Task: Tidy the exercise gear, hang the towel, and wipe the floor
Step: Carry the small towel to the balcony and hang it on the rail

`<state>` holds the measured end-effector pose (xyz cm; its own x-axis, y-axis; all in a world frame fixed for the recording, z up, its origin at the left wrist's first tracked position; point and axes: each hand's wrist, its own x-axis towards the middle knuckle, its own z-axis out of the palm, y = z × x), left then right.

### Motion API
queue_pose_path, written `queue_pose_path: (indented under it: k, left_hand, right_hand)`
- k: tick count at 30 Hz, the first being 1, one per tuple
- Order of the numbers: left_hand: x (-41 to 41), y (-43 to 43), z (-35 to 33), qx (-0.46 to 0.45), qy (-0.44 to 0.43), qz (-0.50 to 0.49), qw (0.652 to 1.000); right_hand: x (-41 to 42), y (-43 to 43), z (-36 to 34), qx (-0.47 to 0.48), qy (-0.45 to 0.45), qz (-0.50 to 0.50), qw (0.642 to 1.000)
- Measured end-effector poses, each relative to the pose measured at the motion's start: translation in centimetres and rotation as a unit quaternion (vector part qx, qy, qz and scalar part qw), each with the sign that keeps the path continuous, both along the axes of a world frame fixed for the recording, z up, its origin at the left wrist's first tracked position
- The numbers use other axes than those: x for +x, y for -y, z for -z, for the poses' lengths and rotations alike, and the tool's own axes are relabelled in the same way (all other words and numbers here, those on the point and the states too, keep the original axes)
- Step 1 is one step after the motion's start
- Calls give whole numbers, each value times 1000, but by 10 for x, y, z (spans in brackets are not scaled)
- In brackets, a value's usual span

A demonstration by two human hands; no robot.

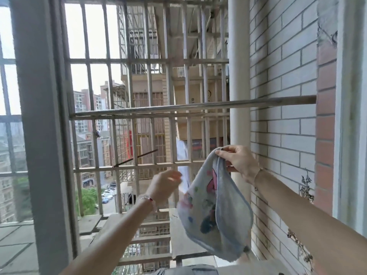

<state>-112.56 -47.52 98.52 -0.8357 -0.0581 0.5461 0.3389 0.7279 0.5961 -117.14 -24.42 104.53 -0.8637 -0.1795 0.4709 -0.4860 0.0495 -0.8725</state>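
R hand [238, 163] pinches top edge of blue printed towel [218, 213] btw thumb & fingers; towel hangs slack below it, beside tiled wall [282, 96]; L hand [165, 185] blurred near towel's left edge, finger state can't tell; metal rod [178, 107] higher up; window bars [139, 60] beyond.

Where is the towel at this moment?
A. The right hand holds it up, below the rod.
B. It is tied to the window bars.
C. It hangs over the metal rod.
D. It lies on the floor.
A: the right hand pinches the top edge of the towel, which hangs below the metal rod.
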Motion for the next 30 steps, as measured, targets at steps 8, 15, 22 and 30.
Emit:
queue_pose_path:
  k: [8, 15, 22, 30]
  left_hand:
    - [16, -74, 34, 18, 111, 127, 986]
    - [11, -64, 30, 109, 109, 133, 979]
    - [21, -31, -17, 194, 102, 130, 967]
    - [10, -24, -127, 136, -67, 63, 986]
  right_hand:
    - [1, -2, -5, 0, -12, -6, 1000]
    - [-4, -23, -19, -46, -16, 22, 999]
    - [-10, -38, -33, -5, -38, 54, 998]
    - [-18, -43, -56, 109, -88, 56, 989]
